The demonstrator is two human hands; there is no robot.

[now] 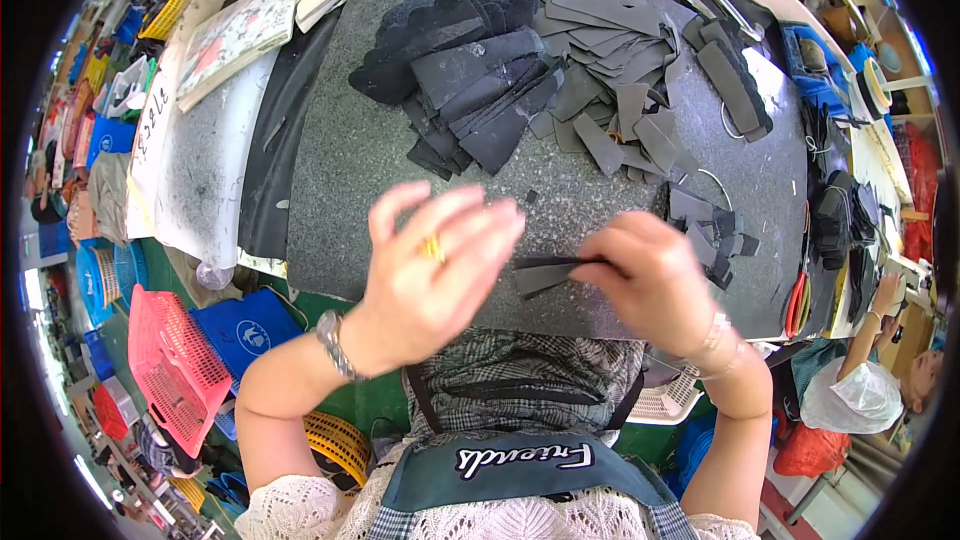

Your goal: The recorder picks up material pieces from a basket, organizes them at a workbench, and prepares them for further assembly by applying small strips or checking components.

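Right hand pinched dark strips over the desk; left hand spread, released, probably just off the strips. Pile beyond.

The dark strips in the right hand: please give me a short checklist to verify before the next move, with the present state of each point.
1. Right hand grips the dark strips: ok, fingers are closed on one end.
2. Left hand is free: ok, it is open with fingers spread and holds nothing.
3. Number of strips held: cannot tell; they overlap, and the hand hides one end.
4. Strips are apart from the pile of cut pieces: ok, the pile lies farther back on the grey mat.
5. Bare mat near the hands: ok, between the hands and the pile.
6. Red-handled scissors are away from the hands: ok, at the mat's right edge.
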